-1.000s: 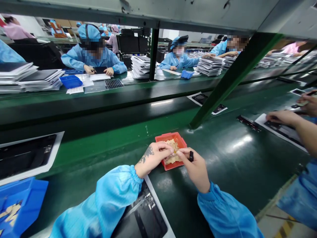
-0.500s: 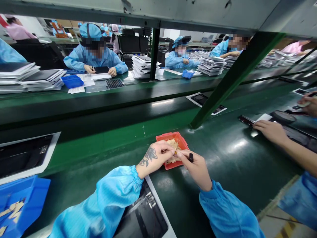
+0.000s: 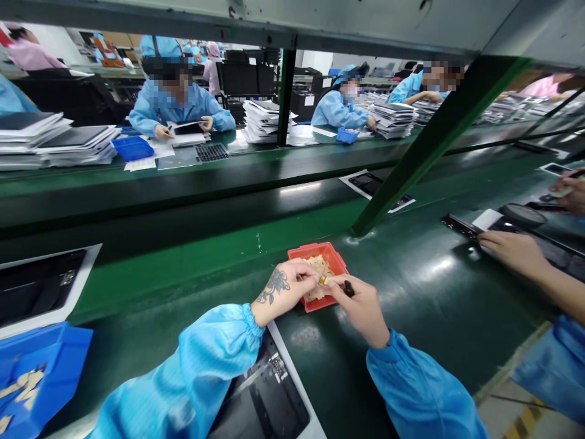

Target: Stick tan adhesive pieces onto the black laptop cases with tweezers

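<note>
Over a red bin (image 3: 339,261), my left hand (image 3: 286,289) and my right hand (image 3: 365,308) meet fingertip to fingertip. Both are closed in a pinch on a small yellow-tan piece (image 3: 322,280). A black-ended tool (image 3: 349,288) sticks out between the fingers of my right hand; the rest of it is hidden. Tan scraps (image 3: 315,294) lie in the bin beneath the fingers. Under my left forearm is a black tablet-like panel (image 3: 278,399) on a white sheet, partly covered by the sleeve.
A blue bin (image 3: 68,360) with tan pieces stands at the lower left, near another black panel (image 3: 41,286). A slanting green post (image 3: 411,164) rises beyond the red bin. At right, a co-worker's hand (image 3: 514,250) works on the bench. Other people sit across the line.
My hands stay over the red bin with only slight finger motion. The panel at far left has slid a little left. Across the line, a co-worker now reaches to a stack.
</note>
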Available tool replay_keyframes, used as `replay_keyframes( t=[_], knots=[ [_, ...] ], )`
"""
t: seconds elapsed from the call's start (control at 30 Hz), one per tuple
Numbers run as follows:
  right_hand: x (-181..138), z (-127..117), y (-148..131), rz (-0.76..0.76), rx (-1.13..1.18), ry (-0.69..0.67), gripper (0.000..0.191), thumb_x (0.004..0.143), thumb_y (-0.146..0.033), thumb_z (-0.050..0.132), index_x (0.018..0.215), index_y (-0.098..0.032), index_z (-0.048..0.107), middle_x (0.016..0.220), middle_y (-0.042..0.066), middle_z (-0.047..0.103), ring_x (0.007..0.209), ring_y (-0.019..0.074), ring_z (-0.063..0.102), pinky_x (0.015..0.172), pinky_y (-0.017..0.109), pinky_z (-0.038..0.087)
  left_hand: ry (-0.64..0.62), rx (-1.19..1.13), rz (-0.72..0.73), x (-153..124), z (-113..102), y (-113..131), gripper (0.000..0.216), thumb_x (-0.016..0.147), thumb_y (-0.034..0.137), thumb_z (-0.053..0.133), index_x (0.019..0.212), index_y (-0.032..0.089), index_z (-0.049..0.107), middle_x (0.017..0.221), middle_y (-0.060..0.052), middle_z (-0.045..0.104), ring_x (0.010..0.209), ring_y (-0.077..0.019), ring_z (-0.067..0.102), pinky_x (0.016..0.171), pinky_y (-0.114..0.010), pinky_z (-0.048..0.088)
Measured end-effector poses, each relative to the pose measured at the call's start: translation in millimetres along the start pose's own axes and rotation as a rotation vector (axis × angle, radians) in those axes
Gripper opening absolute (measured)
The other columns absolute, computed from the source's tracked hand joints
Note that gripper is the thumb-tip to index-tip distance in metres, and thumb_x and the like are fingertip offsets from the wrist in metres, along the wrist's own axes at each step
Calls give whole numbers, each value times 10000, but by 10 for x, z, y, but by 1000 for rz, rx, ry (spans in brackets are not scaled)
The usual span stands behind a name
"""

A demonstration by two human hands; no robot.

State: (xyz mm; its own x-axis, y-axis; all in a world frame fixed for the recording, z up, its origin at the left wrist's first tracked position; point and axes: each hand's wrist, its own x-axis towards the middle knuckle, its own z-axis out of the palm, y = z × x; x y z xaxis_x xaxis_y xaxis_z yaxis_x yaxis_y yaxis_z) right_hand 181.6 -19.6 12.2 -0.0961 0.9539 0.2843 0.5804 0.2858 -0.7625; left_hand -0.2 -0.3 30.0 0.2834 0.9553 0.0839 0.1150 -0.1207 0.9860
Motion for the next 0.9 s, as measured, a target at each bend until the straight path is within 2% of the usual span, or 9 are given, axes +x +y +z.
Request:
replay_keyframes(
  t=[0.1,0.27,0.33,0.43,0.53,0.7,0.77,0.83,0.9],
  knots=[
    [13,8,40,-5,-100,83,204,854,-288,537,749,-167,664,741,48,663,667,175,587,643,280,442,73,-96,-76,40,-17,-70,84,763,172,593,769,137,669,767,-31,645,741,-151,591,713,-254,453],
    [18,8,88,-8,-162,118,297,870,-335,544,632,-172,612,617,25,589,581,160,538,582,282,404,39,-309,-120,68,-24,-119,250,775,190,604,1014,117,610,804,-31,654,744,-130,616,733,-247,483],
    [21,11,111,-25,-159,117,263,884,-330,529,711,-172,648,690,34,623,643,170,575,618,283,430,32,-433,-153,55,-28,-91,289,756,186,637,1031,106,601,787,-29,654,730,-125,624,742,-244,489],
    [35,28,132,-102,-102,125,210,899,-269,500,958,-178,680,951,66,662,873,193,617,781,298,471,18,-535,-190,17,-48,-35,317,749,201,662,1040,92,598,783,-47,665,730,-141,648,741,-258,509],
    [38,45,96,-142,-47,166,203,895,-276,532,960,-178,698,976,80,650,926,207,613,832,322,476,14,-568,-234,-42,-98,19,331,758,221,669,1052,86,600,804,-71,677,757,-164,669,758,-280,527],
    [-60,-49,-161,47,219,219,417,950,-453,437,846,-182,735,1004,90,642,802,191,651,702,308,521,18,-618,-321,-308,-306,124,335,778,205,669,1086,90,603,867,-97,685,775,-157,675,756,-256,534],
    [-124,-112,-312,72,315,164,566,955,-550,348,810,-181,752,864,91,665,692,178,649,601,283,519,24,-639,-353,-501,-442,170,348,787,192,663,1117,99,600,890,-105,689,782,-154,674,747,-244,534],
    [-187,-141,-474,80,396,-16,696,935,-636,256,782,-182,761,612,78,629,537,170,610,478,266,480,47,-666,-384,-735,-593,211,355,794,182,654,1136,105,595,899,-112,693,773,-153,675,726,-233,533],
    [-245,-109,-647,72,493,-225,687,923,-654,255,855,-192,759,541,72,616,477,177,595,438,271,475,84,-699,-408,-991,-735,247,359,796,168,647,1144,100,589,889,-117,693,751,-151,672,700,-227,531]
  ],
)
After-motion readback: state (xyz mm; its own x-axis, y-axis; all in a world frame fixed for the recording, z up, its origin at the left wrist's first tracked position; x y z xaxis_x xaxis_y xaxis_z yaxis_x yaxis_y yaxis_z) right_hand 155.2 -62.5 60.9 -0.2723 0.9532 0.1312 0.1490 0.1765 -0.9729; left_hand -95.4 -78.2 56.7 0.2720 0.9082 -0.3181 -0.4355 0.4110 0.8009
